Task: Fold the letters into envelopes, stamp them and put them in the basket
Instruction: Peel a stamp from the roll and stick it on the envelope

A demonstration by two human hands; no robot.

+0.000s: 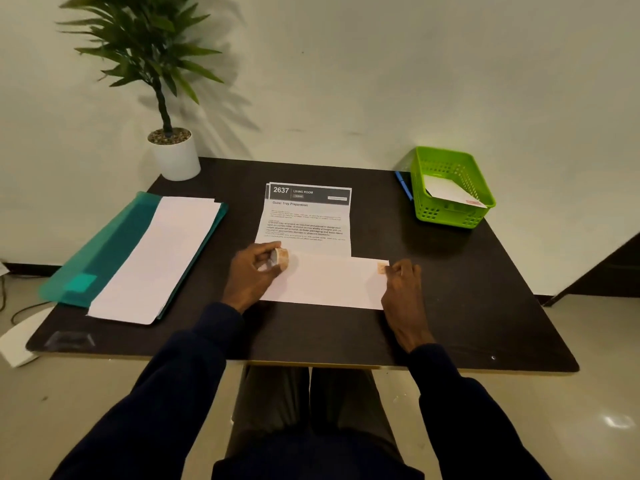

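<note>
Far to the left of the envelope (329, 282), at the back corner of the dark counter (450, 306), stands a potted plant (173, 150). Nearer, still well left of the envelope, a teal folder (114, 244) lies flat with a stack of white paper (159, 258) on top of it.

At the envelope's left end is the left hand (252, 271), its grip clamped on a small roll of stamps (280, 258), pinched between thumb and fingers just above the paper. The envelope itself lies flat in the middle of the counter, long side toward the person. Directly behind it, with its near edge tucked under the envelope's far edge, lies a printed letter (306, 223).

On the envelope's upper right corner sits an orange stamp (382, 267). The right hand (403, 289) rests there, fingertips down on that corner right at the stamp, its grip apart and holding nothing.

Well behind and right of the envelope lies a blue pen (403, 185), touching or just beside a green basket (450, 213) that holds another white envelope (450, 192), tilted against its wall.
</note>
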